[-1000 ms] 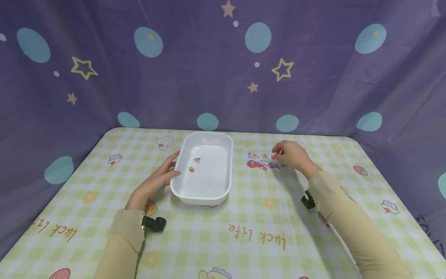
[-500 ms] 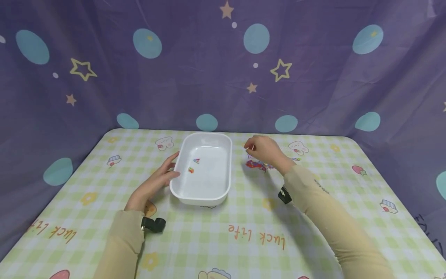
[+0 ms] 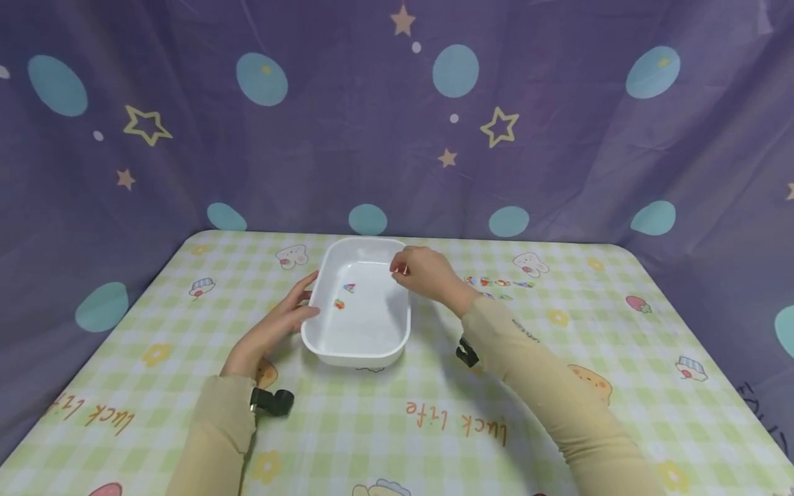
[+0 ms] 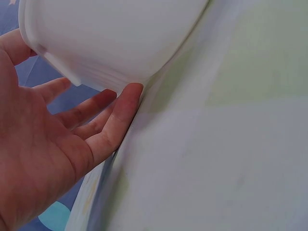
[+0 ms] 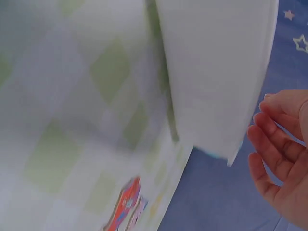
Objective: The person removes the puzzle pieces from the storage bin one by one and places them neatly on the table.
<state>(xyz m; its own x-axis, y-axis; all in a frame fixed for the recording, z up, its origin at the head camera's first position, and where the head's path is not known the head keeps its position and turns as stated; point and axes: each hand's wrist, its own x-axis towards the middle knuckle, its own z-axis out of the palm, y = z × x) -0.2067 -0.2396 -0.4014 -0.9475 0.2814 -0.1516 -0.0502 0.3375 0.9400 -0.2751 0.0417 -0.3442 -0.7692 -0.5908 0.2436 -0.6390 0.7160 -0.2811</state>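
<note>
The white plastic tub point(image 3: 366, 357) stands left of the table's middle, holding two small colourful flat pieces point(image 3: 339, 304). My left hand point(image 3: 279, 324) holds the tub's left side, thumb at the rim; in the left wrist view its fingers reach the underside. Over the tub's right rim is my right hand point(image 3: 428, 275), thumb and index fingertips pinched together on a tiny colourful piece that is mostly hidden. In the right wrist view the hand point(image 5: 284, 149) appears beyond the rim. Several small printed pieces point(image 3: 502, 283) lie right of it.
The table point(image 3: 372, 455) has a green checked cloth printed with flowers and lettering. A purple curtain point(image 3: 397, 172) hangs behind its back edge. Flat red printed shapes point(image 5: 126, 202) lie beside the tub in the right wrist view; the right hand and wrist cover them in the head view.
My right hand has moved left from the small pieces, across the red printed shapes, to the tub's right rim. The left hand and the tub have stayed in place.
</note>
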